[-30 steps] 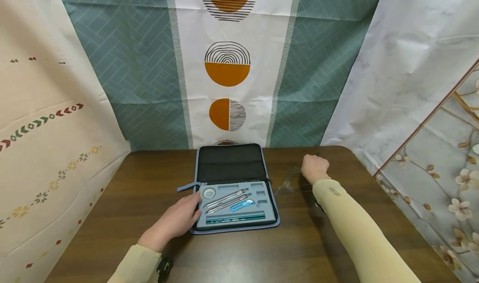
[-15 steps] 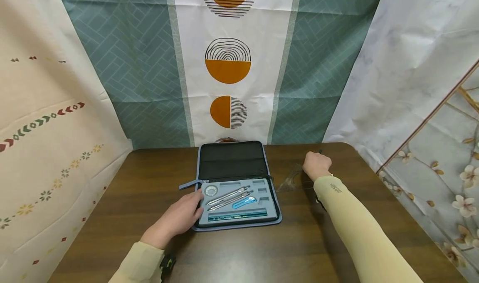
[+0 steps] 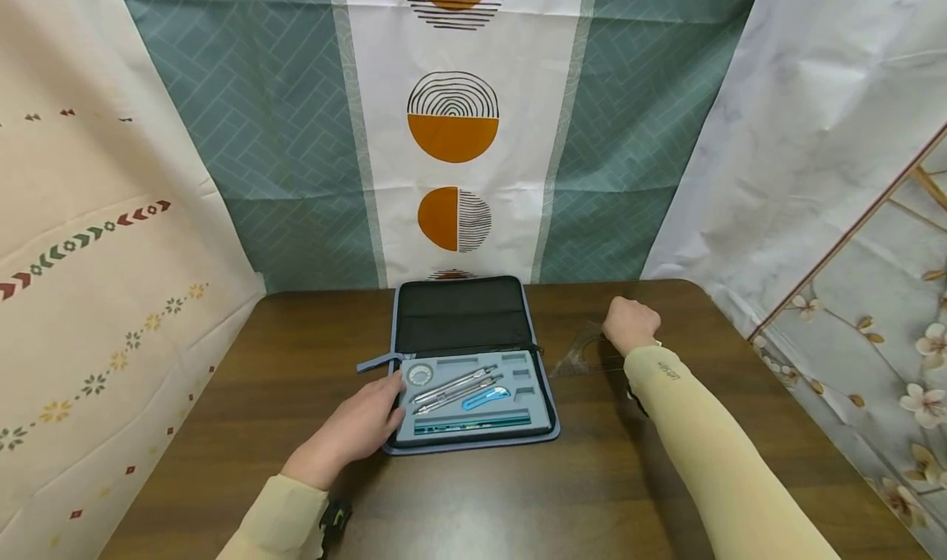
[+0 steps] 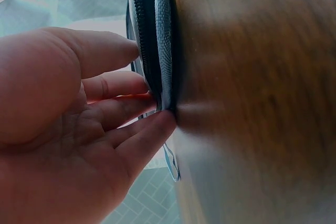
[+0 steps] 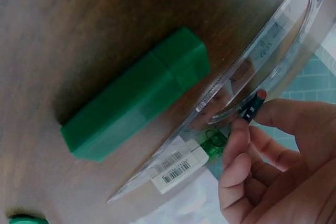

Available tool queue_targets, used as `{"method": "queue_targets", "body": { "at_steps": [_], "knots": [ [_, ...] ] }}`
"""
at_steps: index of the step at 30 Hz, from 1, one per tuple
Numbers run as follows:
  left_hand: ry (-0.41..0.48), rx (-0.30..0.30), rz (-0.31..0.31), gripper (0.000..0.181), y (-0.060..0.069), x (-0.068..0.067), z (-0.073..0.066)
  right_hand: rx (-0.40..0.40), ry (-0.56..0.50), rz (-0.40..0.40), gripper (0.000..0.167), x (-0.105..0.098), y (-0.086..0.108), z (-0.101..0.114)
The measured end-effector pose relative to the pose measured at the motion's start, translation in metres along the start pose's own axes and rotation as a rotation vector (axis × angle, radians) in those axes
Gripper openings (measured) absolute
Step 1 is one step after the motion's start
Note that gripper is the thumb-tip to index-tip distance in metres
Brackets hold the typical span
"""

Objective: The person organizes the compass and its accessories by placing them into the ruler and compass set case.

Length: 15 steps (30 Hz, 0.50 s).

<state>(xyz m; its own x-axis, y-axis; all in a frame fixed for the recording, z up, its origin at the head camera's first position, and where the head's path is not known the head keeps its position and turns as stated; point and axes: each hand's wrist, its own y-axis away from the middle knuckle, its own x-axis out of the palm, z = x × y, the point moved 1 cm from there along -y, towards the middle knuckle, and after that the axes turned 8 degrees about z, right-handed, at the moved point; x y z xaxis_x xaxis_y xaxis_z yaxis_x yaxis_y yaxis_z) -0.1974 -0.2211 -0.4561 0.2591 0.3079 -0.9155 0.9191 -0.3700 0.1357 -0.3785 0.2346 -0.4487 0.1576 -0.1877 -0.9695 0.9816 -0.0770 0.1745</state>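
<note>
An open zip case [image 3: 464, 309] lies mid-table. Its grey tray [image 3: 533, 416] holds a compass, another metal drawing tool, a tape roll [image 3: 419, 374], a blue utility knife [image 3: 486, 398] and dark green pencils [image 3: 473, 424]. My left hand [image 3: 355, 420] rests its fingertips against the case's left edge; in the left wrist view they touch the zipped rim [image 4: 164, 35]. At the far right, my right hand [image 3: 631, 323] pinches a dark green stick with a red end [image 5: 254, 106] between thumb and forefinger; its length is mostly hidden. Beside it lies a clear plastic ruler piece [image 5: 273, 45].
In the right wrist view, a green plastic box [image 5: 139, 95] lies on the table, with a white barcoded item [image 5: 178, 174] close by. A green round edge [image 5: 27, 219] shows at the corner. Patterned cloth [image 3: 311, 132] hangs behind the table [image 3: 444, 511].
The head view has tilted slightly, so everything sits a little higher. The dark tip above my right hand no longer shows. Both hands stay practically in place.
</note>
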Motion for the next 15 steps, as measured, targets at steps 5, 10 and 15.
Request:
{"method": "queue_targets", "body": {
  "at_steps": [5,10,15],
  "knots": [
    [0.002,-0.006,0.007,0.05,0.0,0.0,0.0,0.006,-0.038,-0.029,0.014,-0.001,0.0,-0.002],
    [0.001,-0.002,0.002,0.048,-0.001,0.0,0.001,0.002,-0.08,-0.006,0.015,-0.002,0.004,-0.004],
    [0.0,0.005,-0.003,0.046,-0.001,0.001,0.002,-0.019,-0.1,0.013,0.034,-0.006,0.012,-0.009]
  ]
}}
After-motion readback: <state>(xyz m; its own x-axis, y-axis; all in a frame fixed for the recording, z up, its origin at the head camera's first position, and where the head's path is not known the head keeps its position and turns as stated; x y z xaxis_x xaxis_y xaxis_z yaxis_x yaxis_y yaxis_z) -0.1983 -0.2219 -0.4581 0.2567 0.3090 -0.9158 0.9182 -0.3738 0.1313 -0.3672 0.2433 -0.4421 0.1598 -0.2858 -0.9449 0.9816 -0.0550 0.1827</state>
